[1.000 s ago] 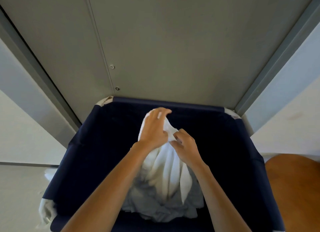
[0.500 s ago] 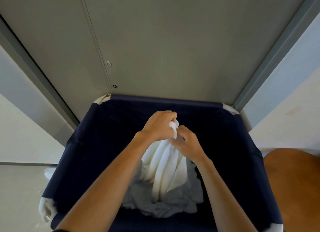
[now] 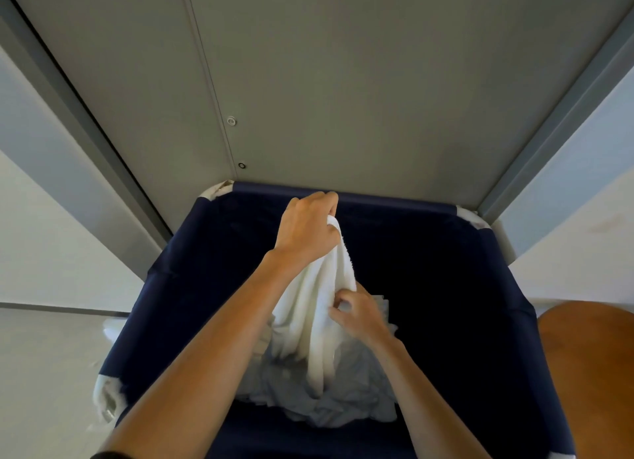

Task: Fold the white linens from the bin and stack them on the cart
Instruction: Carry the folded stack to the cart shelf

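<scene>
Grey wall (image 3: 343, 81) behind navy bin (image 3: 456, 287) of white linens (image 3: 305, 321), perhaps towels.

Linens (image 3: 329, 397) in bin (image 3: 480, 287); left hand (image 3: 305, 229) above, beyond right hand (image 3: 360, 313)
</scene>
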A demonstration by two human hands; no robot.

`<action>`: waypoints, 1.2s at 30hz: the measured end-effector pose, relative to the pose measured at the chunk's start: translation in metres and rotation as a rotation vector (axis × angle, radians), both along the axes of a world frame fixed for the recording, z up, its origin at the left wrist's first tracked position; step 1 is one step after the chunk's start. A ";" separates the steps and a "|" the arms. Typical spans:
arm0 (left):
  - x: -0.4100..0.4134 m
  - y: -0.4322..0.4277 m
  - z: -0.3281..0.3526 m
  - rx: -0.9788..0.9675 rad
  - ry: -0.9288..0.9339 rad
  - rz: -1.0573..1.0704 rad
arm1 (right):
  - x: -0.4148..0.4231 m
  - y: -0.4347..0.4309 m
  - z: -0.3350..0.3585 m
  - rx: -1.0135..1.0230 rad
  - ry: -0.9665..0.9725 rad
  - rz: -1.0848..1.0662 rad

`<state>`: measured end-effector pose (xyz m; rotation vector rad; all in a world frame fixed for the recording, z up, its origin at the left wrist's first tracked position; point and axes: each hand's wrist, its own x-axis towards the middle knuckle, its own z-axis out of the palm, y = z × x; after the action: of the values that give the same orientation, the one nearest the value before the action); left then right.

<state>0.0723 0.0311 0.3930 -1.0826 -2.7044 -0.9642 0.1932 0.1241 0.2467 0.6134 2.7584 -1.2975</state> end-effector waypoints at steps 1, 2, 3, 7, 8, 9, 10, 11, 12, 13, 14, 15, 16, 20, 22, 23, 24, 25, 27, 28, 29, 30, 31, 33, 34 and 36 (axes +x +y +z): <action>-0.001 -0.001 0.001 0.010 -0.007 0.015 | 0.001 -0.003 0.000 -0.050 0.036 -0.033; -0.002 -0.002 0.001 0.017 -0.022 0.019 | 0.001 -0.007 0.002 -0.121 0.071 -0.064; -0.002 -0.001 0.002 0.015 -0.036 0.006 | -0.001 -0.010 0.006 -0.202 0.098 -0.074; 0.005 0.003 0.001 -0.031 -0.050 -0.028 | -0.014 -0.016 0.018 -0.258 0.084 0.049; 0.005 0.003 0.000 -0.034 -0.046 -0.009 | -0.015 -0.015 0.017 -0.136 0.072 0.060; 0.004 0.002 -0.001 -0.034 -0.043 0.013 | -0.014 -0.014 0.014 0.013 0.078 0.041; 0.003 0.000 -0.002 -0.032 -0.042 0.035 | -0.012 -0.013 0.012 0.150 0.107 0.003; 0.001 -0.002 -0.002 -0.033 -0.040 0.058 | -0.009 -0.012 0.009 0.249 0.152 -0.039; -0.001 -0.004 -0.003 -0.040 -0.038 0.081 | -0.005 -0.010 0.007 0.303 0.202 -0.072; -0.003 -0.006 -0.004 -0.049 -0.037 0.102 | -0.002 -0.008 0.005 0.324 0.248 -0.098; -0.004 -0.008 -0.005 -0.053 -0.040 0.119 | 0.001 -0.006 0.006 0.326 0.271 -0.116; -0.006 -0.009 -0.006 -0.054 -0.045 0.130 | 0.003 -0.004 0.007 0.285 0.267 -0.131; -0.006 -0.009 -0.006 -0.053 -0.049 0.129 | 0.004 -0.002 0.009 0.202 0.239 -0.145; -0.003 -0.008 -0.005 -0.059 -0.040 0.035 | 0.003 0.003 0.015 -0.044 0.058 -0.063; 0.000 -0.007 -0.004 -0.079 -0.040 0.005 | 0.000 0.005 0.013 -0.112 -0.070 0.027; -0.001 -0.007 -0.004 -0.083 -0.043 -0.004 | -0.001 0.006 0.011 -0.136 -0.152 0.060; -0.001 -0.007 -0.003 -0.083 -0.047 -0.014 | -0.002 0.006 0.009 -0.149 -0.228 0.082; -0.003 -0.008 -0.003 -0.084 -0.053 -0.025 | -0.003 0.006 0.007 -0.139 -0.298 0.095; -0.006 -0.012 -0.001 -0.083 -0.073 -0.045 | -0.005 0.008 0.005 -0.073 -0.395 0.098; -0.008 -0.014 0.000 -0.080 -0.094 -0.055 | -0.005 0.008 0.005 -0.022 -0.397 0.086; -0.009 -0.016 0.002 -0.078 -0.119 -0.072 | -0.005 0.009 0.005 0.033 -0.365 0.063; -0.009 -0.018 0.004 -0.081 -0.147 -0.101 | -0.004 0.009 0.005 0.086 -0.310 0.039; -0.009 -0.020 0.007 -0.088 -0.173 -0.137 | -0.004 0.009 0.004 0.133 -0.252 0.020; -0.008 -0.021 0.012 -0.103 -0.204 -0.203 | -0.005 0.009 0.001 0.206 -0.132 0.023; -0.007 -0.021 0.015 -0.105 -0.215 -0.225 | -0.006 0.008 -0.001 0.229 -0.073 0.050; -0.006 -0.021 0.018 -0.099 -0.238 -0.246 | -0.010 0.003 -0.005 0.248 0.006 0.080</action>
<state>0.0662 0.0098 0.4112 -1.4323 -2.8821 -1.0651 0.1832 0.1272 0.2417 0.5040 2.9398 -0.9513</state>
